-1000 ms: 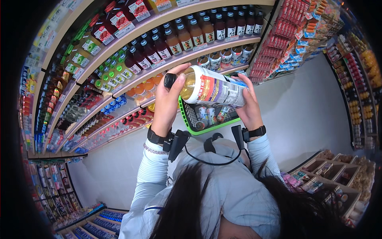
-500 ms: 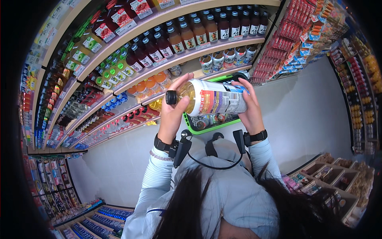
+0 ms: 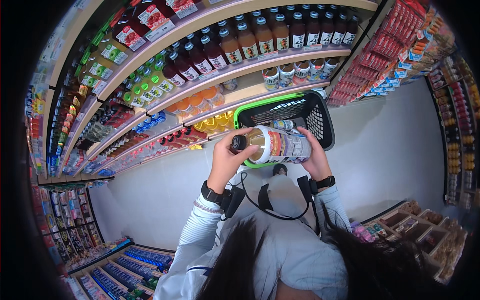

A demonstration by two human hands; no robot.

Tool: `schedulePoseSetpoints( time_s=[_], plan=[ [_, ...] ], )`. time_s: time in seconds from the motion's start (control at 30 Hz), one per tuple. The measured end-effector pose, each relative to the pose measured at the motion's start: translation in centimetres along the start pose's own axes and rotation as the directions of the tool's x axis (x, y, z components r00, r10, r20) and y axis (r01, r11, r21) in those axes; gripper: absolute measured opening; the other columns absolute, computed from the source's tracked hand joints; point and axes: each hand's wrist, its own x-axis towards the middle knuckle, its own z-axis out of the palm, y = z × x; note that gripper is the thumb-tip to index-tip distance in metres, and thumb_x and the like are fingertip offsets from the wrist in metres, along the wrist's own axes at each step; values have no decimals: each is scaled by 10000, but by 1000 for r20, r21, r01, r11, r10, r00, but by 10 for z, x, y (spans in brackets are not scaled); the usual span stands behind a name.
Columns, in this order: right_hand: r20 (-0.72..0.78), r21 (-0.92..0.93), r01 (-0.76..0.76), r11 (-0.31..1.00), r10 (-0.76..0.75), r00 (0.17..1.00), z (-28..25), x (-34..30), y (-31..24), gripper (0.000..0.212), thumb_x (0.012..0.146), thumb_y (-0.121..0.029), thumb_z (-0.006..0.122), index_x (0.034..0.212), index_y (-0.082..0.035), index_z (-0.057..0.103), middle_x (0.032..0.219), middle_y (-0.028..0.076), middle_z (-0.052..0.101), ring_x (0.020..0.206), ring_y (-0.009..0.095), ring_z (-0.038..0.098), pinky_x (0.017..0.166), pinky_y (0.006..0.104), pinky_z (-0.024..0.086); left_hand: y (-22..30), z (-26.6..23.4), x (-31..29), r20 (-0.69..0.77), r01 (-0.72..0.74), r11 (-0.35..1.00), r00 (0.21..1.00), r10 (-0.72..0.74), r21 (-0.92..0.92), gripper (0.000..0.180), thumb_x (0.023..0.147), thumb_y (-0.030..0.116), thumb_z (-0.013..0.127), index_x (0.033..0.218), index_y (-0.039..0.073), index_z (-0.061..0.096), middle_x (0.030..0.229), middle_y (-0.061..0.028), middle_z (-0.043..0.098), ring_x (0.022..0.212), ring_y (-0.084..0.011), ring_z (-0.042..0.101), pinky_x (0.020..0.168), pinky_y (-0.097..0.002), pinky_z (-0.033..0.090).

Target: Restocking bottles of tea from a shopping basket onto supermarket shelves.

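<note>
A large drink bottle (image 3: 286,145) lies sideways between my two hands, with its dark cap to the left. Pale yellow liquid shows at its neck, and a printed label wraps its body. My left hand (image 3: 227,156) grips the neck end, thumb across the shoulder. At the other end, my right hand (image 3: 315,156) is closed round the base. Just beyond and partly behind the bottle stands a black shopping basket (image 3: 324,122) with a bright green rim; it holds at least one can (image 3: 283,124), partly hidden.
Ahead, curved shelves (image 3: 215,75) carry rows of juice bottles (image 3: 245,41) and several cans (image 3: 301,71). Red snack packets (image 3: 385,40) hang at the far right. Wooden bins (image 3: 425,227) stand at the lower right, and a low display of blue packages (image 3: 127,270) at the lower left. Pale floor (image 3: 150,200) surrounds me.
Both hands have brought the bottle lower and turned it, so its label faces differently. More of the basket now shows beyond it. The shelves have shifted slightly in view.
</note>
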Motion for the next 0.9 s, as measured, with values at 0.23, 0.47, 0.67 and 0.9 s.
schedulePoseSetpoints(
  time_s=[0.23,0.47,0.67,0.9],
  plan=[
    [-90,-91,-171,981,163,982,-12,48,20,331,943,-261,412,1194,-53,471,1118,90,555,1001,203,573,855,352,470,-40,-8,17,-108,84,996,991,-84,-9,242,787,83,678,902,43,470,641,32,495,488,-22,437,406,-169,347],
    [-105,-52,-431,901,425,899,-23,107,83,325,915,-282,486,1175,-88,487,1093,94,568,973,217,575,805,419,471,-84,-24,48,-311,88,984,950,-36,154,321,729,142,734,802,13,450,651,-18,502,607,-62,452,552,-213,410],
    [-93,155,-609,778,625,775,-32,153,148,450,918,-401,451,1283,-151,366,1216,90,472,1063,311,503,870,537,403,-142,-41,82,-288,117,959,957,-39,259,316,727,104,742,818,24,450,678,6,507,622,-41,443,566,-191,394],
    [-105,165,-153,974,172,980,1,245,164,492,915,-261,501,1328,-130,266,1179,47,489,1029,186,537,837,415,469,-221,-72,132,-149,-28,935,985,86,353,377,709,61,749,870,14,412,762,-59,560,695,-76,543,619,-213,453]
  ],
)
